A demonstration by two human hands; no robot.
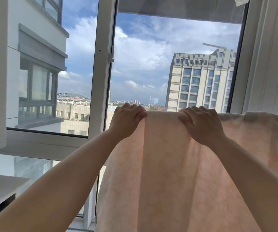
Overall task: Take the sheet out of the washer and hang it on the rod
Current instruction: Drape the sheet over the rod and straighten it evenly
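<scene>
A pale pink patterned sheet [165, 164] hangs in front of the window, its top edge folded over a line at hand height. The rod itself is hidden under the cloth. My left hand [128, 119] grips the sheet's top edge at its left end, fingers curled over the fold. My right hand [201, 123] grips the same edge a little further right, fingers also curled over it. To the right of my right hand the sheet bunches along the top [252, 118]. The washer is out of view.
A white window frame post [101, 64] stands just left of the sheet, with an open pane behind it. A white ledge or countertop [1, 186] lies at the lower left. A white curtain [267, 56] hangs at the right.
</scene>
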